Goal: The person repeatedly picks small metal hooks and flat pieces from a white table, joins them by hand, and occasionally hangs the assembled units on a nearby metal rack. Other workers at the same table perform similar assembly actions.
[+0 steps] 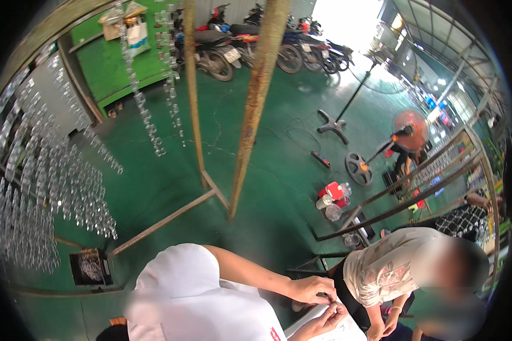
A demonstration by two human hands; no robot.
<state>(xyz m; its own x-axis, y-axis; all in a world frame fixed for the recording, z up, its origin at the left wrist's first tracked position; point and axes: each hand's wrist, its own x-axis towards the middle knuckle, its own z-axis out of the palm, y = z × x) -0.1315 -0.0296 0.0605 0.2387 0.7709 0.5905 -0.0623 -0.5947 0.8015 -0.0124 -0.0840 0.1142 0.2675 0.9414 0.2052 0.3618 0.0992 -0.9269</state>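
Observation:
My left arm reaches across from a white sleeve toward the lower right of the head view. There my left hand (313, 288) is closed, its fingertips pinched together around something small and dark. Just below it, my right hand (324, 322) is closed too, thumb and fingers meeting close to the left fingertips. What they hold is too small to name. Beneath both hands lies a white sheet or board (352, 332) with dark handwriting. Beside it, a co-worker in a light patterned shirt (381, 264) has both hands (384, 328) held low and close together.
Strings of clear pieces (68, 170) hang at the left above a black bin (91, 267). A rusty metal frame (256, 108) stands ahead. Farther off are fans (409, 131), red-and-white containers (333, 196), motorbikes (216, 57) and a green cabinet (108, 62). Another metal rack (426, 170) stands at the right.

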